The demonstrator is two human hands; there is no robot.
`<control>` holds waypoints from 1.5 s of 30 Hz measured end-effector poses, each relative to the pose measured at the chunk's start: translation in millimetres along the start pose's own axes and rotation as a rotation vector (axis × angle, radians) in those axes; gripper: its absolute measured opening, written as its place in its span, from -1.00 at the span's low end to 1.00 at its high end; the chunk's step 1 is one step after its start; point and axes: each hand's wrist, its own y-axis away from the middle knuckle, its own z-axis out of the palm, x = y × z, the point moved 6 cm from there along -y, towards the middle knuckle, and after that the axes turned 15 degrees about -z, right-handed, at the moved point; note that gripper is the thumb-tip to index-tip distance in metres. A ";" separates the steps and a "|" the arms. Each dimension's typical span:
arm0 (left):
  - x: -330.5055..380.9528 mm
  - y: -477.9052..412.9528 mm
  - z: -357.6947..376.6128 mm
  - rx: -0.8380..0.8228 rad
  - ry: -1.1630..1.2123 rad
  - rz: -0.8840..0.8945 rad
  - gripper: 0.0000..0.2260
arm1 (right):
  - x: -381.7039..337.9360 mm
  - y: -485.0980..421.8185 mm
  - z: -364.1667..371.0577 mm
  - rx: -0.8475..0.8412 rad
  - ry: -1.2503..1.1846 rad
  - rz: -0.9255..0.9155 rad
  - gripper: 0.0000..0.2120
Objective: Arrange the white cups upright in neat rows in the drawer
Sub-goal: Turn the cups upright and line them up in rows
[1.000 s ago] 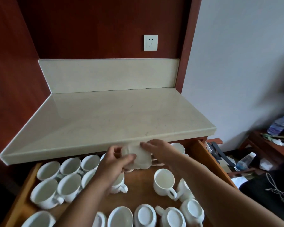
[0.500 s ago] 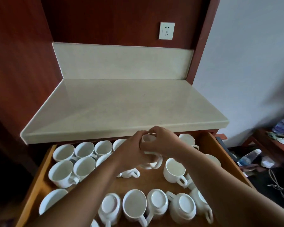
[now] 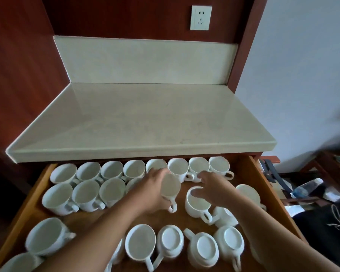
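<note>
An open wooden drawer [image 3: 249,173] holds many white cups. A back row of several upright cups [image 3: 111,170] runs under the counter edge, with a shorter second row [image 3: 84,195] at the left. My left hand [image 3: 151,190] grips an upright cup [image 3: 170,188] at the right end of the second row. My right hand [image 3: 212,188] reaches over another upright cup [image 3: 196,203], fingers spread on its rim. Along the front, several cups stand upside down [image 3: 206,248] and others upright [image 3: 140,243].
A pale stone countertop [image 3: 141,122] overhangs the drawer's back. A wall socket [image 3: 200,17] sits above it. To the right, on the floor, lie a water bottle [image 3: 306,188], cables and clutter beside a low wooden table [image 3: 332,167].
The cup both hands held aloft has come down into the second row. My right hand has let go and moved right onto another cup. The camera tilted down, showing more of the drawer.
</note>
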 end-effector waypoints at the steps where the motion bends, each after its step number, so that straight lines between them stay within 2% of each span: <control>1: 0.1 -1.8 7.0 0.006 -0.030 0.009 -0.10 | 4.1 1.0 10.0 -0.036 0.009 -0.019 -0.27; 5: 0.7 -9.2 28.1 0.020 -0.158 0.047 -0.13 | 12.3 1.2 29.4 -0.070 0.059 -0.059 -0.15; 10: -0.2 -13.7 40.7 0.079 -0.172 0.025 -0.15 | 17.8 0.4 35.6 -0.043 -0.003 -0.062 -0.15; 17: 1.6 -9.4 51.3 0.121 -0.220 -0.011 -0.16 | 23.1 2.6 44.0 -0.057 0.043 -0.078 0.02; 23: 2.2 -3.7 53.8 0.222 -0.250 -0.021 -0.22 | 24.9 -1.9 43.8 -0.029 0.010 -0.064 -0.03; 27: 6.3 1.1 51.6 0.264 -0.261 0.077 -0.22 | 17.7 -10.9 41.6 -0.007 0.019 -0.080 -0.10; 29: 7.5 3.1 47.0 0.261 -0.238 0.143 -0.33 | 13.1 -14.7 42.4 0.002 0.006 -0.101 -0.08; 32: 6.8 6.2 42.8 0.240 -0.238 0.245 -0.64 | 11.6 -15.3 44.2 0.031 -0.020 -0.118 -0.04; 35: 3.1 6.7 43.9 0.210 -0.284 0.302 -0.89 | 20.6 -11.7 42.1 0.057 -0.008 -0.091 -0.09; 39: 3.4 7.8 46.8 0.234 -0.293 0.332 -0.91 | 28.7 -9.3 41.6 0.045 -0.018 -0.065 -0.14; 45: -0.1 5.4 47.1 0.276 -0.236 0.262 -0.87 | 26.6 -14.9 43.0 0.094 -0.054 -0.084 -0.15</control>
